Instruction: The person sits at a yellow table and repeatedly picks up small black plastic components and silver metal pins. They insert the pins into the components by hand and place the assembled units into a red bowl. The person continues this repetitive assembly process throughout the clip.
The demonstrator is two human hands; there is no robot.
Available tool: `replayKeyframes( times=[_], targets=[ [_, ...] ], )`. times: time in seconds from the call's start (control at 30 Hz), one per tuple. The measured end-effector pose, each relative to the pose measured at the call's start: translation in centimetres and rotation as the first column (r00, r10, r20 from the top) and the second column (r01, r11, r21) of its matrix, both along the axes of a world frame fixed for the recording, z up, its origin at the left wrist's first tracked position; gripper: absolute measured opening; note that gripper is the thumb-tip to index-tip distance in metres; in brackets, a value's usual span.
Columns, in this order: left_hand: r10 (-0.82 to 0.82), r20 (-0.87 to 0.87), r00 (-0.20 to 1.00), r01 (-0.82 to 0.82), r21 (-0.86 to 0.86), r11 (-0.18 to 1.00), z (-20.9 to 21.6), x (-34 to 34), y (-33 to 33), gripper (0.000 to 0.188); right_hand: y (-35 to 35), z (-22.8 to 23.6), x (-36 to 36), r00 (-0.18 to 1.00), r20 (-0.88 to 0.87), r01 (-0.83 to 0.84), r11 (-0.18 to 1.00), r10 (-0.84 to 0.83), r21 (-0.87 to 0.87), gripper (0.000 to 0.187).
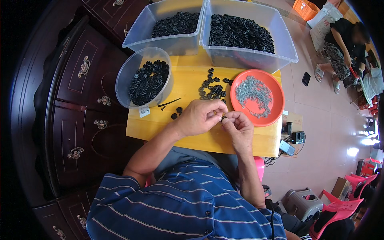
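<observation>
Over the near part of the yellow table (152,124), my left hand (201,117) and my right hand (240,127) meet at the fingertips. Between the right thumb and forefinger is a small black part (224,118), mostly covered. My left thumb and forefinger pinch right beside it; what they grip is too small to make out. Just beyond lies a loose group of black oval pieces with holes (216,92). To the right, a round orange-red plate (279,93) holds a heap of small silvery metal pins or screws (256,94).
Two clear plastic bins (256,60) full of black pieces stand at the back. A round clear tub (122,82) with more sits left, beside a dark wooden cabinet (76,96). Electronics with cables (298,137) lie off the table's right edge. A person (340,44) sits far right.
</observation>
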State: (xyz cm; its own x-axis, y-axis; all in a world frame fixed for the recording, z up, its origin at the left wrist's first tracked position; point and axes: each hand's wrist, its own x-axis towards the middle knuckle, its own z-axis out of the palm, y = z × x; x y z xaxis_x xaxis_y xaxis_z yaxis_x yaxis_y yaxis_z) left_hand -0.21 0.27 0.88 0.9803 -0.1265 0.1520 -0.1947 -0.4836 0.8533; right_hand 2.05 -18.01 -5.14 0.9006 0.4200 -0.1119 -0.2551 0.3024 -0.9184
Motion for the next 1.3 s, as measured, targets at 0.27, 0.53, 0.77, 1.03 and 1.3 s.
replayKeyframes(
  times=[0.27, 0.53, 0.77, 1.03, 1.3],
  targets=[
    [0.013, -0.019, 1.0, -0.012, 0.032, 0.999, 0.4, 0.6, 0.5, 0.035, -1.2, 1.4, 1.1, 0.989, -0.052, 0.145, 0.984, -0.141, 0.1, 0.012],
    [-0.04, 0.156, 0.987, -0.038, 0.466, 0.884, -3.3, 3.0, 0.4, 0.026, -1.5, 1.4, 1.5, 0.958, -0.113, 0.276, 0.951, -0.262, 0.139, 0.011],
    [-0.069, 0.057, 0.996, 0.022, 0.585, 0.811, -3.9, 4.3, 0.4, 0.019, -1.6, 1.4, 1.5, 0.963, -0.108, 0.26, 0.956, -0.247, 0.133, 0.011],
    [-0.091, 0.114, 0.989, 0.007, 0.587, 0.809, -3.5, 4.4, 0.2, 0.017, -1.6, 1.6, 1.4, 0.965, -0.119, 0.248, 0.959, -0.233, 0.133, 0.012],
    [0.061, -0.03, 0.998, -0.062, -0.021, 0.998, -1.3, 1.7, 0.0, 0.022, -1.2, 1.2, 1.1, 0.987, -0.058, 0.157, 0.982, -0.152, 0.103, 0.012]
  ],
)
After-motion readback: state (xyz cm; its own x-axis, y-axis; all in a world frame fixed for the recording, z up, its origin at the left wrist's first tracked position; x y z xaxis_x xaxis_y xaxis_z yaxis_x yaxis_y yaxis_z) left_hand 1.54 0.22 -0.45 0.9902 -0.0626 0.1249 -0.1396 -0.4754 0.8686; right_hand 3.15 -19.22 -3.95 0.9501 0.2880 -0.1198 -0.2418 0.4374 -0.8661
